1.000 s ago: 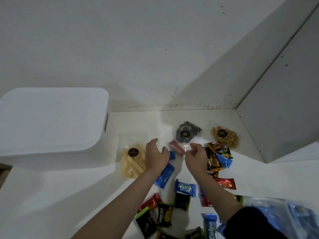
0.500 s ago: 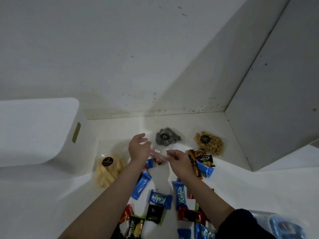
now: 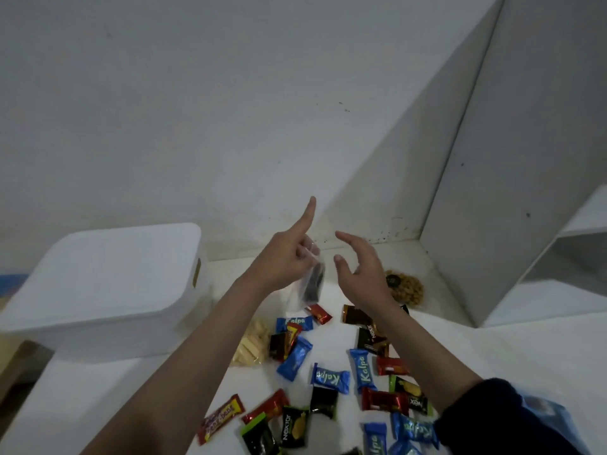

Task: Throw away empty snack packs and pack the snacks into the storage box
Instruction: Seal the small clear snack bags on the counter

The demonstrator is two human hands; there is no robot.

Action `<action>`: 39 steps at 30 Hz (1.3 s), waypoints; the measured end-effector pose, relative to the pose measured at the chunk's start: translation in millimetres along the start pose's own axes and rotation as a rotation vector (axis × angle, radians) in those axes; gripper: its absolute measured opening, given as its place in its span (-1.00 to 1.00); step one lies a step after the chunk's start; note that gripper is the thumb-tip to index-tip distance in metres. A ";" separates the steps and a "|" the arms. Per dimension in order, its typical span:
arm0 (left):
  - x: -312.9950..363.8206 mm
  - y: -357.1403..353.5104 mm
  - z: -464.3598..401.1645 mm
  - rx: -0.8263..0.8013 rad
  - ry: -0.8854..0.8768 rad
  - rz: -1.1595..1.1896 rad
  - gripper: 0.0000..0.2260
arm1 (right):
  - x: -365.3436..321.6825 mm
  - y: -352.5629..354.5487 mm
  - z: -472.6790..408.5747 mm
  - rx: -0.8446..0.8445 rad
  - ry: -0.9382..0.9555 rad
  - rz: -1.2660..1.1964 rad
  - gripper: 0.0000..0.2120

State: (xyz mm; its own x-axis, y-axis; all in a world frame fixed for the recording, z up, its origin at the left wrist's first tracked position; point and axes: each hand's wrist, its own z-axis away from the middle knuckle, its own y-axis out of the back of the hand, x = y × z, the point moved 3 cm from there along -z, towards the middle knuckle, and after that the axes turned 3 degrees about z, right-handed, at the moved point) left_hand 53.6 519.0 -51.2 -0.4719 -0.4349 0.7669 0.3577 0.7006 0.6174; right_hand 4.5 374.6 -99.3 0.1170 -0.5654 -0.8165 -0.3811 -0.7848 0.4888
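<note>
My left hand (image 3: 285, 257) is raised above the white surface and pinches the top of a clear plastic pack with dark snacks (image 3: 310, 284), which hangs down from it; the index finger points up. Just right of the pack, my right hand (image 3: 359, 269) is spread wide and holds nothing. The white storage box (image 3: 105, 284) stands at the left with its lid on. Several small wrapped snacks lie below my hands: blue Kalpa packs (image 3: 330, 377), red bars (image 3: 384, 400), black Nextar packs (image 3: 294, 426).
A clear pack of pale yellow sticks (image 3: 251, 344) lies beside the box. A pack of brown clusters (image 3: 407, 289) sits near the back corner. A white wall stands behind and a white shelf unit (image 3: 512, 192) on the right. A blue plastic bag (image 3: 545, 412) is at the lower right.
My left hand has picked up the clear pack of dark snacks from the back of the surface and lifted it. My right hand has let go of the small packs and risen, fingers apart.
</note>
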 end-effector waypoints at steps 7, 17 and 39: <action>20.3 38.4 51.5 0.138 -0.081 0.035 -0.32 | -60.2 -4.0 24.9 -0.050 0.027 -0.139 -0.90; 14.8 85.1 113.3 0.260 0.038 0.380 -0.90 | -106.2 -1.9 71.0 0.079 -0.099 -0.554 -0.83; 17.3 74.7 124.2 0.279 0.077 0.674 -0.91 | -125.1 14.0 81.3 0.207 0.065 -0.171 -0.81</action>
State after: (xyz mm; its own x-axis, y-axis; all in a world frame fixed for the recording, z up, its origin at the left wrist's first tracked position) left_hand -27.9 634.0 -13.6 -0.1602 0.1100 0.9809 0.3273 0.9435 -0.0524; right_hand -90.0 454.9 -15.3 0.2520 -0.4493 -0.8571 -0.5292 -0.8055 0.2667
